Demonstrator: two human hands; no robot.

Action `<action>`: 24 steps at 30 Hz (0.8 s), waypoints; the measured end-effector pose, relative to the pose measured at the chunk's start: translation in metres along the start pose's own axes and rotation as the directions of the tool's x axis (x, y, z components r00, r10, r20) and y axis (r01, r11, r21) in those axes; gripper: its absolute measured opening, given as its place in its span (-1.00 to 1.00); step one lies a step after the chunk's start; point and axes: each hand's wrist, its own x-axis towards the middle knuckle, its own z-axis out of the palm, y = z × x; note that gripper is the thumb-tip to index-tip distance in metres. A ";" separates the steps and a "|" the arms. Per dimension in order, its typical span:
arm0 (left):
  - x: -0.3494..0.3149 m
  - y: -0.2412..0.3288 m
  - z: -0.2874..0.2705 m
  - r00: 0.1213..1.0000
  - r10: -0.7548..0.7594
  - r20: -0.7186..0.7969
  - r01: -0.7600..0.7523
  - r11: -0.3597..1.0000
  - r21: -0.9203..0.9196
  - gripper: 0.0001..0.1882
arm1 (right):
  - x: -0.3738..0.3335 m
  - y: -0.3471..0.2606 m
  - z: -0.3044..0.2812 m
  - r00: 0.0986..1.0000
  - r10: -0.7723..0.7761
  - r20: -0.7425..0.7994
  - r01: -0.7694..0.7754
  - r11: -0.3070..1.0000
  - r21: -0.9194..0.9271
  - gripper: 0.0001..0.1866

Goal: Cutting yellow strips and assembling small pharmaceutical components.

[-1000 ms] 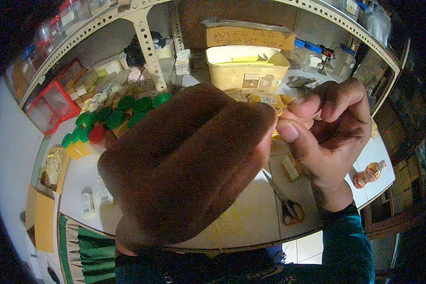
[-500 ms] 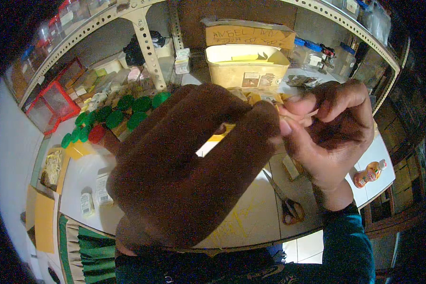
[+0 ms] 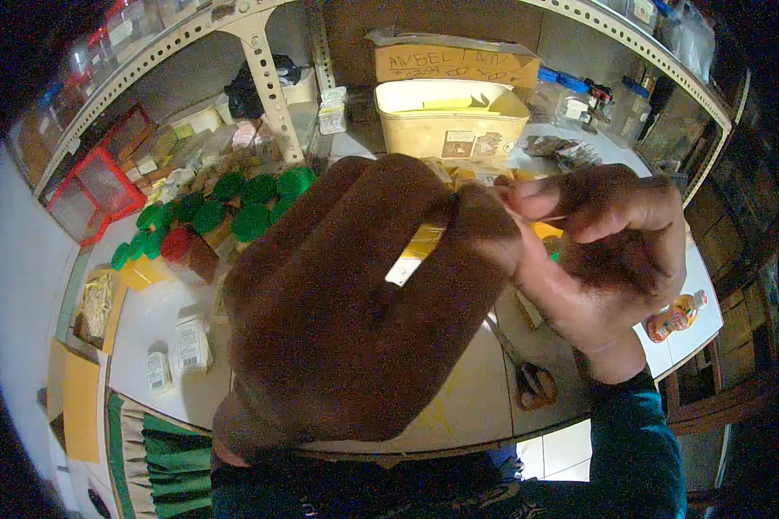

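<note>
My left hand (image 3: 363,303), large and dark, is raised close in front of me over the table. Its fingers are bent, with thumb and forefinger tips closed together. Those tips meet my right hand (image 3: 614,259), whose thumb and forefinger also pinch while the other fingers curl. Whatever lies between the fingertips is hidden or too small to name. Through the gap in my left hand a yellow and white patch (image 3: 414,255) shows. Below the hands, scissors (image 3: 537,386) with brown handles lie on the white table (image 3: 476,398). Two white labelled packs (image 3: 192,344) sit left of my left hand.
Green-lidded jars (image 3: 251,222) and one red-lidded jar (image 3: 177,246) stand at the left. A cream bin (image 3: 407,134) is at the back before a cardboard box (image 3: 454,62). An orange bottle (image 3: 673,318) lies at the right edge. A metal shelf post (image 3: 273,104) rises behind.
Both hands have shifted slightly right. My left hand's gap has moved over a different spot, and my right thumb now overlaps my left fingertips differently. The fingertips stay together.
</note>
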 end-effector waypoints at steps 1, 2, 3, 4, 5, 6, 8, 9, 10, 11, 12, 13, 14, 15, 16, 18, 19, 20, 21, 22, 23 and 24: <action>0.001 -0.003 0.002 0.999 0.015 -0.032 -0.016 1.000 -0.021 -0.66 | 0.000 0.001 0.000 0.999 -0.034 0.008 0.034 0.999 -0.005 -0.55; 0.001 -0.004 0.003 0.999 0.009 -0.044 -0.010 0.999 -0.035 -0.67 | 0.000 0.002 -0.001 0.998 -0.060 0.015 0.060 0.998 -0.002 -0.56; 0.000 -0.004 0.003 0.998 0.002 -0.056 -0.005 0.999 -0.051 -0.69 | 0.001 0.002 -0.002 0.997 -0.073 0.038 0.073 0.997 0.018 -0.58; 0.000 -0.005 0.003 0.999 -0.024 -0.048 0.022 0.998 -0.060 -0.71 | 0.001 0.003 -0.003 0.993 -0.082 0.079 0.082 0.997 0.005 -0.59; 0.000 -0.004 0.003 0.997 -0.061 -0.043 0.057 0.995 -0.079 -0.73 | 0.001 0.004 -0.005 0.988 -0.079 0.134 0.079 0.997 0.008 -0.61; 0.000 -0.004 0.002 0.995 -0.097 -0.038 0.093 0.991 -0.099 -0.75 | 0.000 0.005 -0.006 0.984 -0.056 0.167 0.053 0.998 0.026 -0.65; 0.000 -0.003 0.002 0.982 -0.187 -0.030 0.180 0.971 -0.160 -0.78 | -0.005 0.005 -0.005 0.994 -0.001 0.111 -0.002 1.000 0.027 -0.72; 0.000 -0.003 0.001 0.979 -0.202 -0.037 0.194 0.968 -0.158 -0.80 | -0.007 0.003 -0.006 0.993 0.033 0.116 -0.034 0.999 -0.002 -0.75; 0.001 -0.002 0.002 0.975 -0.216 -0.043 0.207 0.966 -0.158 -0.80 | -0.011 0.002 -0.006 0.990 0.068 0.122 -0.064 0.997 -0.031 -0.78; 0.001 -0.003 0.001 0.975 -0.218 -0.032 0.209 0.963 -0.172 -0.81 | -0.013 -0.001 -0.009 0.981 0.100 0.169 -0.084 0.991 -0.099 -0.79; 0.001 -0.003 0.002 0.975 -0.220 -0.022 0.212 0.960 -0.185 -0.82 | -0.016 -0.003 -0.011 0.968 0.135 0.213 -0.100 0.981 -0.168 -0.79; 0.002 -0.006 0.002 0.978 -0.208 0.004 0.204 0.956 -0.211 -0.83 | -0.017 -0.005 -0.013 0.952 0.173 0.254 -0.112 0.965 -0.237 -0.78; 0.002 -0.007 0.003 0.975 -0.223 0.014 0.219 0.941 -0.259 -0.84 | -0.018 -0.006 -0.016 0.933 0.213 0.292 -0.120 0.945 -0.305 -0.77; 0.003 -0.007 0.006 0.971 -0.238 0.024 0.233 0.923 -0.307 -0.85 | -0.018 -0.006 -0.016 0.935 0.200 0.292 -0.114 0.952 -0.285 -0.76; 0.003 -0.007 0.010 0.960 -0.279 0.022 0.266 0.888 -0.376 -0.85 | -0.017 -0.006 -0.017 0.938 0.187 0.292 -0.108 0.958 -0.266 -0.75; 0.004 -0.009 0.014 0.949 -0.309 0.068 0.302 0.819 -0.487 -0.87 | -0.010 0.000 -0.016 0.979 0.063 0.196 -0.054 0.997 -0.052 -0.73; 0.005 -0.012 0.013 0.948 -0.297 0.111 0.309 0.789 -0.530 -0.88 | -0.007 0.002 -0.015 0.990 0.008 0.138 -0.016 0.999 0.052 -0.71; 0.005 -0.014 0.013 0.947 -0.284 0.149 0.316 0.752 -0.578 -0.89 | -0.003 0.004 -0.014 0.994 -0.057 0.094 0.043 0.989 0.144 -0.68; 0.006 -0.014 0.012 0.916 -0.340 0.211 0.393 0.658 -0.642 -0.89 | 0.001 0.006 -0.013 0.999 0.032 -0.034 -0.023 0.969 0.247 -0.65; 0.006 -0.015 0.011 0.880 -0.388 0.274 0.460 0.547 -0.699 -0.88 | 0.004 0.006 -0.012 0.992 0.115 -0.058 -0.093 0.952 0.292 -0.62; 0.006 -0.014 0.011 0.856 -0.424 0.295 0.480 0.443 -0.757 -0.87 | 0.006 0.006 -0.010 0.984 0.161 -0.080 -0.122 0.925 0.359 -0.58; 0.006 -0.014 0.010 0.833 -0.443 0.332 0.505 0.364 -0.782 -0.86 | 0.007 0.006 -0.009 0.964 0.253 -0.084 -0.191 0.875 0.446 -0.59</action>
